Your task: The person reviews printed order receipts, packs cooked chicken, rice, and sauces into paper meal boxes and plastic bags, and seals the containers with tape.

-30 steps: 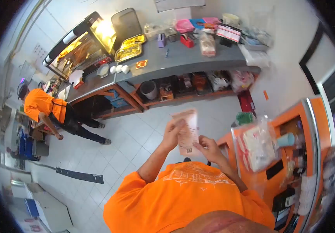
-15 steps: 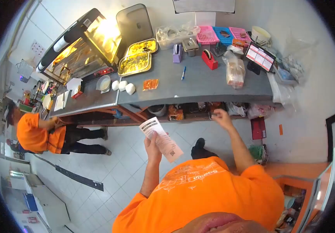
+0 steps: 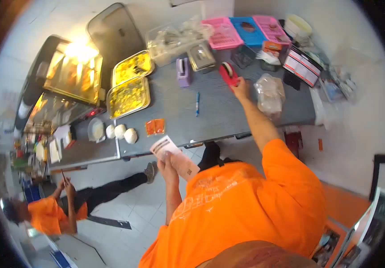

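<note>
In my left hand (image 3: 169, 167) is a printed paper receipt (image 3: 184, 166), pinched at its left side near the counter's front edge. My right hand (image 3: 241, 88) reaches over the counter with its fingers closed at the front end of a red tape dispenser (image 3: 228, 75). Whether a strip of tape is between those fingers is too small to tell. A purple tape dispenser (image 3: 183, 73) stands to the left, and a blue pen (image 3: 197, 104) lies in front of it. Right of my forearm is a clear plastic bag of pale items (image 3: 269, 94).
Two trays of yellow food (image 3: 130, 96), red sachets (image 3: 155, 127) and several white round items (image 3: 120, 131) sit to the left on the grey counter (image 3: 170, 107). Pink and blue baskets (image 3: 223, 41) line the back, with a tablet (image 3: 302, 66) at right. A co-worker (image 3: 51, 214) stands at left.
My right hand has gone from below the counter edge up to the red tape dispenser. I have come closer to the counter, still holding the receipt. The co-worker has turned and changed stance.
</note>
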`<state>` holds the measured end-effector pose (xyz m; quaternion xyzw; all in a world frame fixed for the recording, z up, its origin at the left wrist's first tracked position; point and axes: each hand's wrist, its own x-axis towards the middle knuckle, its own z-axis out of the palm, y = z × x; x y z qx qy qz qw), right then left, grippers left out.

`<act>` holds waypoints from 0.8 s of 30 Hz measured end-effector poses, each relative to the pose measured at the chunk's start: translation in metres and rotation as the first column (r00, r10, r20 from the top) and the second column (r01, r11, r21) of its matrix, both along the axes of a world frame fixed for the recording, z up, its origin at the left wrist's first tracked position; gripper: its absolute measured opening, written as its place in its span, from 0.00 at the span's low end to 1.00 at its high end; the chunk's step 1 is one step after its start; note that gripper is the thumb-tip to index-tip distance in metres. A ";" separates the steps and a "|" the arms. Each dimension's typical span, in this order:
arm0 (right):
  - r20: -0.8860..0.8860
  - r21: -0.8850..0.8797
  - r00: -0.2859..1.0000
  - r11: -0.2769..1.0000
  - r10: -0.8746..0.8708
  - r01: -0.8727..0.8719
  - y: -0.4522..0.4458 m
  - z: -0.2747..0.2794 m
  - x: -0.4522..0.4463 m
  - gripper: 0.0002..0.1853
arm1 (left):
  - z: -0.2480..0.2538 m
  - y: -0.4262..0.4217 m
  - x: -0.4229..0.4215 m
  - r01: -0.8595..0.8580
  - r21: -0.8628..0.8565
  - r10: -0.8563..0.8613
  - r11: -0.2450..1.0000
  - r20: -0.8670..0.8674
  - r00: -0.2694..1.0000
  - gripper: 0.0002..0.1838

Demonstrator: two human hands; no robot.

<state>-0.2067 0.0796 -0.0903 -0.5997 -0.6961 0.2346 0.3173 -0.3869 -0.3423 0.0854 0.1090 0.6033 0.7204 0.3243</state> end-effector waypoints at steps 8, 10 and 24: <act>-0.639 -0.665 0.612 0.734 -0.466 -0.135 0.002 0.020 -0.029 0.17 | -0.011 0.166 -0.055 0.388 -0.066 -0.393 0.919 -0.106 0.913 0.16; -0.756 -0.560 0.511 0.808 -0.409 -0.184 -0.019 0.015 -0.023 0.11 | -0.004 0.196 -0.057 0.467 -0.113 -0.479 0.877 -0.127 0.868 0.16; -0.853 -0.521 0.209 0.753 -0.479 -0.401 -0.079 0.124 -0.013 0.13 | -0.100 0.292 -0.021 0.768 -0.127 -0.778 0.628 -0.073 0.624 0.16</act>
